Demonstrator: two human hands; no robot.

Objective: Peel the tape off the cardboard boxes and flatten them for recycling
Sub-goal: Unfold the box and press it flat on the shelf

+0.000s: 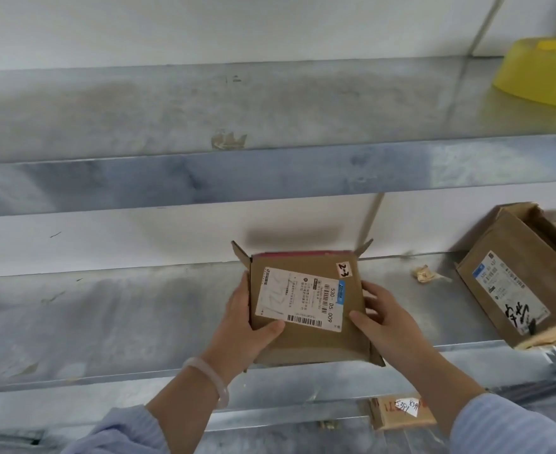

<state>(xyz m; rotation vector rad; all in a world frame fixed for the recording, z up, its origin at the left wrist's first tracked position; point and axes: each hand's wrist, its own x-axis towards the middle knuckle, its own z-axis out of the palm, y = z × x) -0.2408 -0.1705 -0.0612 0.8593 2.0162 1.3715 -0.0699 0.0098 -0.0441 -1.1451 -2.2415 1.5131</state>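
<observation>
A person held a small cardboard box (316,342) in both hands over the middle shelf (122,316) of a grey metal rack, near its front edge; whether its underside touched the shelf could not be told. The left hand (250,326) gripped the box's left side, thumb laid across the near-left corner of the top face and fingers (242,290) curled along the edge. The right hand (384,322) gripped the right side the same way, thumb on top and fingers wrapped against the wall.

A white shipping label (297,298) with barcodes covered much of the top face, and a small handwritten sticker (344,269) sat at the far-right corner. At the far end the side flaps (239,253) stood open, with a pink strip (302,254) showing between them.

A pale bangle (209,376) circled the left wrist.

On the same shelf, well apart to the right, a larger cardboard box (506,290) lay tilted and open, and a crumpled scrap (424,273) lay between the two boxes. The upper shelf (270,106) carried a yellow object (542,73) at its right end and a patch of tape residue (229,140) near its front edge. Lower down lay a third piece of cardboard (401,412) marked with handwritten numbers.
</observation>
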